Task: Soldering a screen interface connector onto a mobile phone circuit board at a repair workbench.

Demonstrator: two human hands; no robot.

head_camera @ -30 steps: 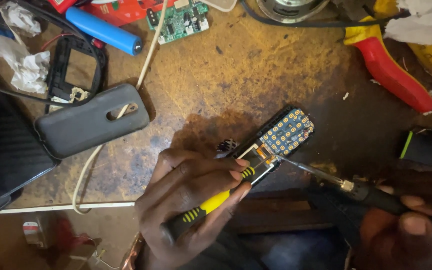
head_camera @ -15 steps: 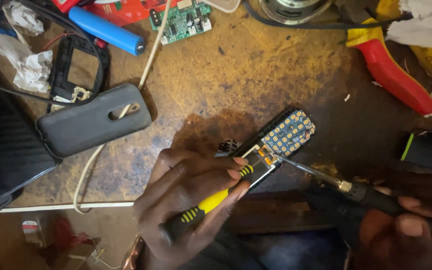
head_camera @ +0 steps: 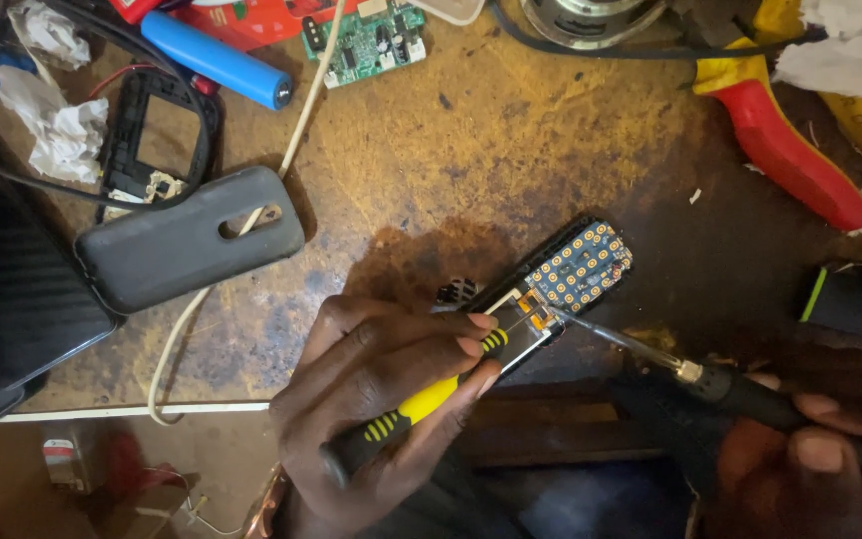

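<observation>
An opened phone board (head_camera: 579,268) with a blue keypad of gold contacts lies tilted on the worn wooden bench (head_camera: 511,150). My left hand (head_camera: 376,399) grips a yellow-and-black tool (head_camera: 421,404), its tip pressed on the board's lower end. My right hand (head_camera: 815,464) at the lower right holds a dark soldering iron (head_camera: 740,389). The iron's thin metal tip touches the orange connector in the middle of the board.
A dark grey phone back cover (head_camera: 190,250) and a black phone frame (head_camera: 157,140) lie at left. A blue cylinder cell (head_camera: 216,60), a green circuit board (head_camera: 366,40), red-handled pliers (head_camera: 785,155), a white cable (head_camera: 291,140) and crumpled tissue (head_camera: 57,130) ring the bench.
</observation>
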